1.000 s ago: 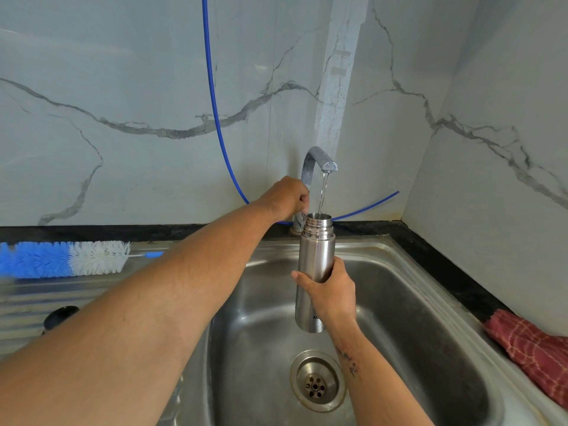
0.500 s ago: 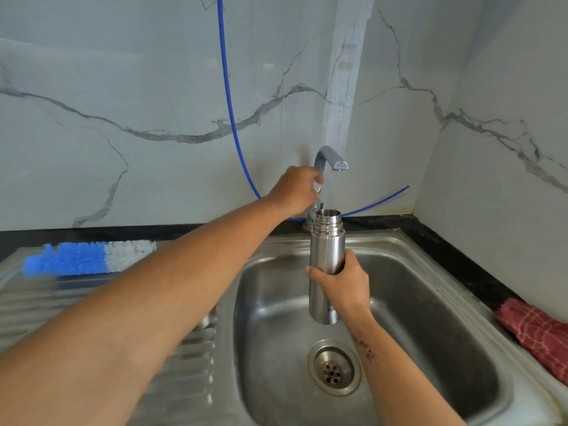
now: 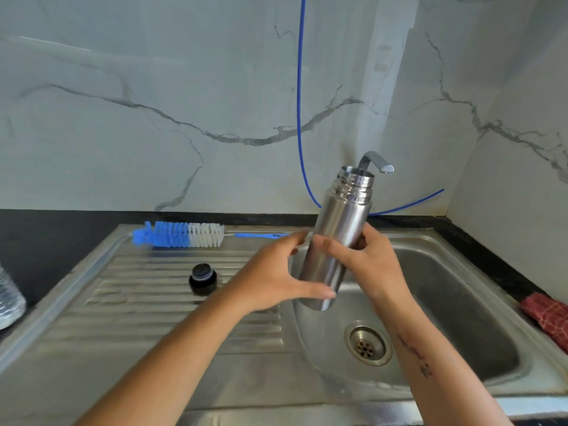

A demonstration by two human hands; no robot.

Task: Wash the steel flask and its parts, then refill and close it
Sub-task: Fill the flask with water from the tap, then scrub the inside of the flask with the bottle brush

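Note:
The steel flask (image 3: 338, 235) is uncapped and tilted, its threaded mouth up near the tap spout (image 3: 379, 163). My right hand (image 3: 372, 265) grips its middle from the right, above the sink basin (image 3: 455, 302). My left hand (image 3: 276, 278) is at the flask's lower left with fingers spread. Its thumb lies across the flask's bottom end, and the fingers reach toward the body. No water runs from the tap. The black stopper (image 3: 202, 278) stands on the ribbed drainboard (image 3: 138, 302), left of my hands. No outer cup is in view.
A blue and white bottle brush (image 3: 181, 238) lies along the drainboard's back edge. A clear plastic bottle (image 3: 9, 299) sits at the far left, a red checked cloth (image 3: 550, 318) at the right rim. A blue tube (image 3: 299, 118) hangs behind the tap. The drain (image 3: 367, 347) is below the flask.
The water has stopped. My left hand left the tap handle and came down to the flask's lower end. My right hand pulled the flask away from the spout and tilted it.

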